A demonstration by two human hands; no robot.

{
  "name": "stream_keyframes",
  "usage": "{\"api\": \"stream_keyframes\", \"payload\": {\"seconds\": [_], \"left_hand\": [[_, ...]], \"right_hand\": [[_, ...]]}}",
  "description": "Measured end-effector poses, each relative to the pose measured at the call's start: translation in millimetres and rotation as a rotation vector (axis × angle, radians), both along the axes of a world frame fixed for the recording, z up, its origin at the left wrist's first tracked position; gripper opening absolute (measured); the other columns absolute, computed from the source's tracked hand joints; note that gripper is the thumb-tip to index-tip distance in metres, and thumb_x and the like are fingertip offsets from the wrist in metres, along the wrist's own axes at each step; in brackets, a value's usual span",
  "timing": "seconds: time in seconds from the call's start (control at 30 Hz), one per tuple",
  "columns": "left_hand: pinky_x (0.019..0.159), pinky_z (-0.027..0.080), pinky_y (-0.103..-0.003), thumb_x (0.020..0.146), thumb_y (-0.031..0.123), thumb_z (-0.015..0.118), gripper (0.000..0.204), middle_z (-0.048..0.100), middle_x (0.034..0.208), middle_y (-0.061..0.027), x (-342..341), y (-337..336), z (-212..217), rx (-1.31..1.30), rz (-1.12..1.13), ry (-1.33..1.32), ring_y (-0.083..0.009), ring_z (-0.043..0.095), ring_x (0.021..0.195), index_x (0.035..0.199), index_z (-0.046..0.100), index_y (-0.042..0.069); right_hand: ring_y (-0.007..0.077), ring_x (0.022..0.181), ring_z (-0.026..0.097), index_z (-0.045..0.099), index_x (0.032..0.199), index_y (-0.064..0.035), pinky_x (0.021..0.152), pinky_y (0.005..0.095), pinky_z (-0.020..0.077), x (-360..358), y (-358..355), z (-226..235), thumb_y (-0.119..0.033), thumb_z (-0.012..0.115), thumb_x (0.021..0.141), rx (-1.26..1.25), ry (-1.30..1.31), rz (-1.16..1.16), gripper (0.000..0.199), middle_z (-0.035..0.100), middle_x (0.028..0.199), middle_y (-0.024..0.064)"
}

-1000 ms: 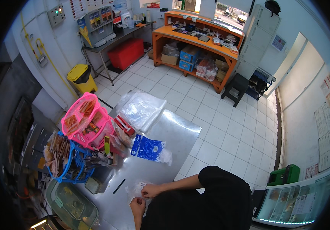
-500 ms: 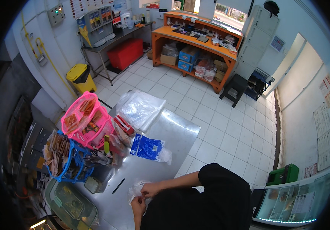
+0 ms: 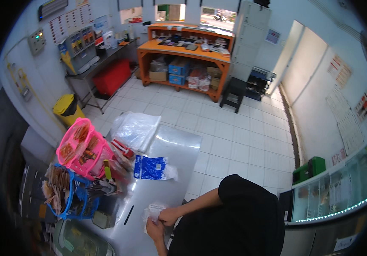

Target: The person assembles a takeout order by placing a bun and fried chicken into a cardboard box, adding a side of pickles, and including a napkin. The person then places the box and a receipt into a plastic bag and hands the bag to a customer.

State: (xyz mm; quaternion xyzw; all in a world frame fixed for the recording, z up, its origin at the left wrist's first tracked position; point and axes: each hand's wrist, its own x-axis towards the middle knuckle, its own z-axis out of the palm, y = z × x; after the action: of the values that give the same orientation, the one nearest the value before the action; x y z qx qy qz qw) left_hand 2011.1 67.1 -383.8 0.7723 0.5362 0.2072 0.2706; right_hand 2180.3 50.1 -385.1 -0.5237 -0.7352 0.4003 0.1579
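Observation:
Low in the view, my left hand [image 3: 155, 229] and my right hand [image 3: 169, 216] are close together over the metal table, fingers closed. Both grip the near edge of a small white plastic bag [image 3: 155, 210], which has faint printing on its face. My fingers cover its lower part, and its contents cannot be made out. A thin black stick-like thing [image 3: 128, 215] lies on the table to the left. Farther back is a blue-and-clear plastic packet [image 3: 151, 167], apart from both hands.
A pink basket [image 3: 101, 159] and a blue basket [image 3: 69, 205], both filled with packets, stand at left. Near them are a lidded green-tinted container [image 3: 79, 241] and a stack of clear plastic bags [image 3: 137, 128]. The metal table [image 3: 182, 147] ends at right; a glass-fronted fridge [image 3: 335, 196] stands beyond.
The head view has turned, shifting the room leftward in the picture. My hands stay together at the white bag, whose printed face now shows more plainly.

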Motion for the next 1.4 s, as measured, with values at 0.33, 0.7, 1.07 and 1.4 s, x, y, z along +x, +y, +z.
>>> {"api": "stream_keyframes", "payload": {"seconds": [0.33,0.7,1.07,1.4], "left_hand": [[0.072,0.035,-0.047,0.101,0.018,0.046,0.03,0.046,0.081,-0.0183,26,-5,32,0.167,-0.197,-0.219,-0.0357,0.046,0.079,0.076,0.045,0.0],[0.068,0.032,-0.041,0.106,0.026,0.037,0.04,0.039,0.075,-0.0131,297,-26,149,-0.104,-0.487,-0.397,-0.0277,0.04,0.072,0.076,0.043,0.002],[0.075,0.035,-0.042,0.103,0.022,0.04,0.033,0.048,0.08,-0.0129,600,4,171,-0.012,-0.835,-0.354,-0.0294,0.047,0.08,0.08,0.05,0.001],[0.099,0.036,-0.045,0.097,0.018,0.051,0.025,0.051,0.122,-0.0174,900,98,162,-0.005,-1.231,-0.438,-0.0351,0.046,0.114,0.116,0.053,0.001]], "right_hand": [[0.0437,0.068,0.063,0.068,0.073,0.0045,0.067,0.053,0.0506,10,-29,36,-0.025,0.055,0.078,0.111,0.108,0.328,0.033,0.064,0.071,0.0259],[0.0448,0.066,0.062,0.063,0.062,0.0022,0.064,0.053,0.0495,245,-93,122,-0.025,0.059,0.074,0.442,0.267,0.233,0.03,0.061,0.065,0.0246],[0.0355,0.071,0.065,0.066,0.088,-0.0025,0.068,0.0444,0.0507,541,-121,132,-0.03,0.062,0.085,0.178,0.265,-0.324,0.028,0.065,0.074,0.0176],[0.0143,0.061,0.057,0.064,0.092,-0.0003,0.057,0.0311,0.0472,794,-47,133,-0.016,0.052,0.096,-0.014,0.478,-1.091,0.02,0.061,0.07,0.0062]]}}
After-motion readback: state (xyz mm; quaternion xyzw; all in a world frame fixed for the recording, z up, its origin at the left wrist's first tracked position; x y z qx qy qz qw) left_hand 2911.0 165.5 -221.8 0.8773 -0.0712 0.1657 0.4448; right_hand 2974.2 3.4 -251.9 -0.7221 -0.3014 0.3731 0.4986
